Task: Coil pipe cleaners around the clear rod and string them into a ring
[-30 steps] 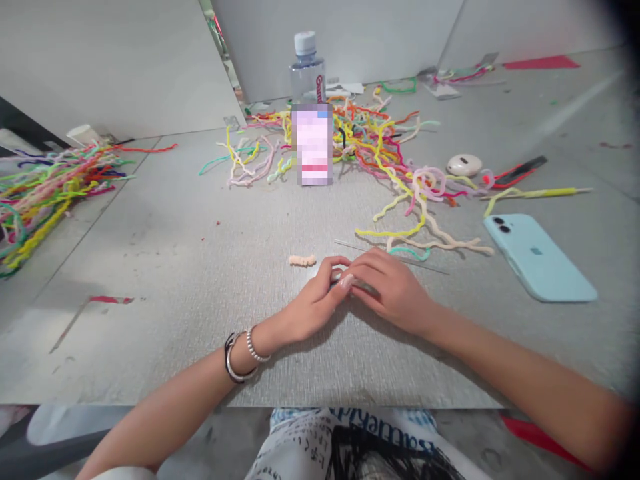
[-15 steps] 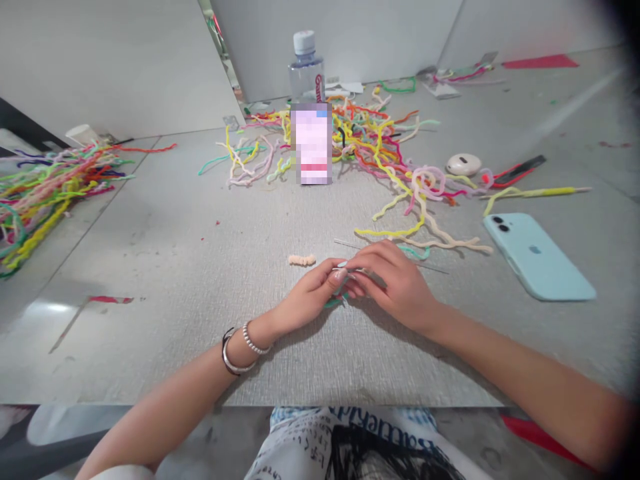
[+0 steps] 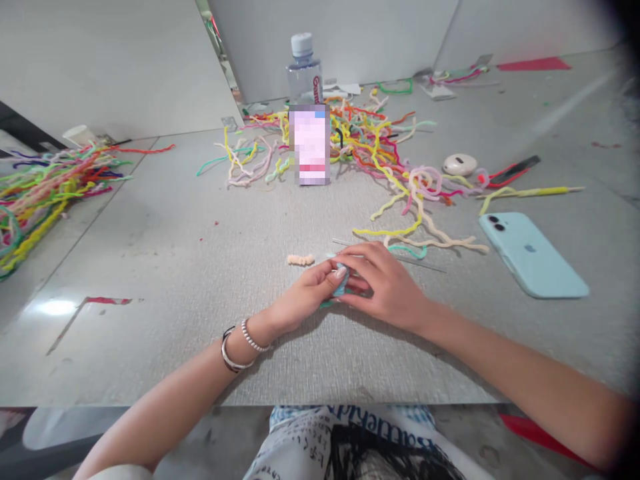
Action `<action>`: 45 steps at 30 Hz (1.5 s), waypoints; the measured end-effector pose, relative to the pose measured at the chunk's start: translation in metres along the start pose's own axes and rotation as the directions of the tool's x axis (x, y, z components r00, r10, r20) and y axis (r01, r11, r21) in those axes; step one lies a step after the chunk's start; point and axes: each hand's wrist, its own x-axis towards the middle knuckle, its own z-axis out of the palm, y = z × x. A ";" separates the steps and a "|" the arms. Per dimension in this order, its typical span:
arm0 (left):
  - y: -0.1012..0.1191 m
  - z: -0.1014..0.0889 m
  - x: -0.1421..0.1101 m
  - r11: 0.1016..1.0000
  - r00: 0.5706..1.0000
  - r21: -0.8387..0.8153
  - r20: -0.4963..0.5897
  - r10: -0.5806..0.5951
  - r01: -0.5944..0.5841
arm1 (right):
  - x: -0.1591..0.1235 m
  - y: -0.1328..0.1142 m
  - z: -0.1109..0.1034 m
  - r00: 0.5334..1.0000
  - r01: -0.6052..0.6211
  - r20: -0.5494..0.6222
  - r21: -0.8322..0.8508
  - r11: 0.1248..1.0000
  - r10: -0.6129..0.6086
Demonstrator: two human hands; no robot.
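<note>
A small light blue piece (image 3: 342,283) that looks like yarn work is between my two hands above the table. My left hand (image 3: 315,293) pinches it, thumb on top. Curved around its right side are the fingers of my right hand (image 3: 383,280), fingertips close together at its upper edge. They partly cover it. A bit of teal yarn (image 3: 327,304) shows beneath my left hand. Just beyond lies a short peach crinkled piece (image 3: 301,260). A thin metal rod (image 3: 423,265) rests on the table, its middle hidden behind my right hand.
Colourful yarn strands (image 3: 373,143) are heaped around a propped phone (image 3: 313,143), with a bottle (image 3: 303,70) behind. To the right are a light blue phone (image 3: 540,257), a yellow slim stick (image 3: 550,191) and a white oval case (image 3: 460,165). More yarn (image 3: 55,193) lies far left.
Both hands stay close together while the fingers shift. The light blue piece, mostly hidden before, now shows between them. My right hand's fingers have spread somewhat around it.
</note>
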 end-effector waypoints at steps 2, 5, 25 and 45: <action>0.000 0.000 0.000 1.000 1.000 0.010 -0.001 0.009 -0.008 | -0.001 0.000 0.000 1.000 -0.012 -0.003 0.001 1.000 0.012; 0.000 0.000 0.000 1.000 1.000 0.010 -0.013 -0.005 0.005 | -0.001 0.001 0.001 1.000 -0.020 -0.014 0.008 1.000 0.021; 0.000 -0.005 -0.001 0.991 0.995 0.113 -0.070 -0.069 0.076 | 0.000 0.002 -0.003 0.998 0.016 -0.057 -0.039 0.999 -0.018; 0.013 0.000 -0.002 0.984 0.999 0.173 -0.019 -0.046 0.049 | 0.003 0.004 -0.004 0.989 0.071 -0.126 -0.026 0.997 -0.073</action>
